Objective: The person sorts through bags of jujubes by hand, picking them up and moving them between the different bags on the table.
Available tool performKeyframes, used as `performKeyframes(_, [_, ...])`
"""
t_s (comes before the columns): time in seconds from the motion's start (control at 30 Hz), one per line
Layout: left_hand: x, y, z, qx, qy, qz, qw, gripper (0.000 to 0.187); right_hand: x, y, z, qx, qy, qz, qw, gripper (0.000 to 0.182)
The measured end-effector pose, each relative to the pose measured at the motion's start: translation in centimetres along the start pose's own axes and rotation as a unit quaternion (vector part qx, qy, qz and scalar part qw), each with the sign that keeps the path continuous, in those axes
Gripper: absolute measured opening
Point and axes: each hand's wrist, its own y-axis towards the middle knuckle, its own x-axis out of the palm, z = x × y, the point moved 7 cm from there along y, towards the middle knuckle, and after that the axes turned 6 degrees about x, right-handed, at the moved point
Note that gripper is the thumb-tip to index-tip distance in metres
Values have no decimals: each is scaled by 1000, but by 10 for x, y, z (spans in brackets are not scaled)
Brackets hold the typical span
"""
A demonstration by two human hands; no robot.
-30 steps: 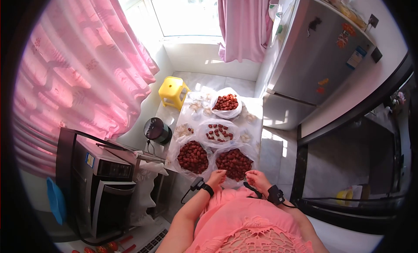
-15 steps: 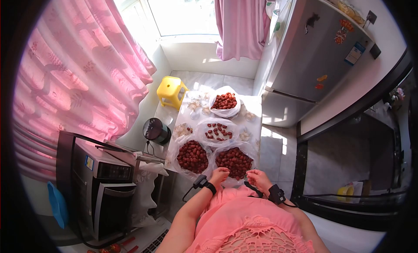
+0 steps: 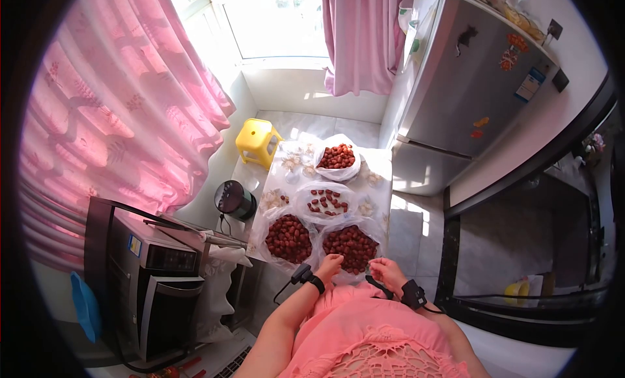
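A clear plastic bag (image 3: 380, 232), spread open on the table, holds a heap of dark red dates (image 3: 350, 248). My left hand (image 3: 329, 267) is closed at its near left edge, the fingers seemingly pinching the plastic. At the near right edge my right hand (image 3: 387, 272) is curled in the same way, thumb and fingers together. The exact grip is too small to make out. Left of it lies another opened bag with red dates (image 3: 288, 239). Beyond, one bag holds a scattering of dates (image 3: 327, 201), and a farther white bag holds more dates (image 3: 337, 157).
The bags lie on a patterned tablecloth (image 3: 374, 158). Left of the table stand a yellow stool (image 3: 257, 142) and a black round container (image 3: 235, 200). Nearer left is a dark oven-like appliance (image 3: 170, 274). A grey refrigerator (image 3: 465, 85) stands at the right.
The view has shifted slightly, so the table sits a little lower. Both hands stay at the near edges of the right bag, with little visible movement.
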Motion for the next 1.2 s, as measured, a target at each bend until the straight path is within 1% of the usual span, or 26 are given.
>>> performKeyframes(0.13, [-22,7,-11,-6,-7,3,1000,36,0,-1,1,4,5,-8,1000,12])
performKeyframes(0.23, [-39,9,-12,-7,-35,-4,999,32,-2,2,3,5,9,-10,1000,13])
performKeyframes(0.3, [-56,10,-8,7,-18,61,998,23,-2,3,3,5,9,-8,1000,13])
performKeyframes(0.33, [-63,14,-9,7,-17,62,998,23,-2,3,3,6,6,-4,1000,13])
performKeyframes(0.4, [-76,23,-9,26,-31,62,997,14,-2,4,2,5,4,-2,1000,13])
performKeyframes(0.43, [-82,26,-8,27,-30,62,997,14,-2,3,2,4,3,-2,1000,12])
performKeyframes(0.5, [-85,33,-5,43,-91,24,995,9,-2,4,1,3,2,-3,1000,11])
performKeyframes(0.53, [-85,33,1,43,-90,24,995,9,-3,5,1,1,3,0,1000,11])
performKeyframes(0.6, [-88,33,12,28,-41,62,997,10,-4,5,0,-3,6,4,1000,11])
performKeyframes(0.63, [-86,33,17,30,-38,59,997,10,-5,5,0,0,10,7,1000,11])
performKeyframes(0.7, [-84,36,32,38,12,77,996,11,-8,6,0,-2,19,13,1000,11])
performKeyframes(0.73, [-84,43,35,39,17,72,996,11,-9,7,2,1,21,17,1000,11])
performKeyframes(0.8, [-78,60,45,74,45,29,996,19,-11,8,5,2,29,22,999,11])
performKeyframes(0.83, [-76,68,50,74,50,25,996,19,-11,10,7,5,35,23,999,11])
performKeyframes(0.87, [-75,75,64,135,184,52,972,24,-11,11,9,10,40,24,999,12])
performKeyframes(0.9, [-72,80,79,195,313,77,927,29,-10,14,11,12,43,26,999,12])
performKeyframes(0.93, [-66,83,88,196,315,73,926,29,-10,16,13,9,46,29,998,12])
performKeyframes(1.0, [-51,86,114,244,427,78,867,28,-9,19,21,24,61,28,997,13])
performKeyframes(1.03, [-48,97,116,218,430,45,875,32,-6,20,24,30,65,32,997,13])
performKeyframes(1.07, [-47,105,118,219,429,42,875,32,-5,22,28,36,68,39,996,13])
performKeyframes(1.13, [-45,114,132,295,485,95,818,42,1,24,37,44,100,44,993,12])
performKeyframes(1.17, [-41,111,146,288,485,89,821,49,2,28,44,40,124,43,991,11])
performKeyframes(1.2, [-41,116,152,274,493,91,821,50,3,31,53,42,138,52,988,11])
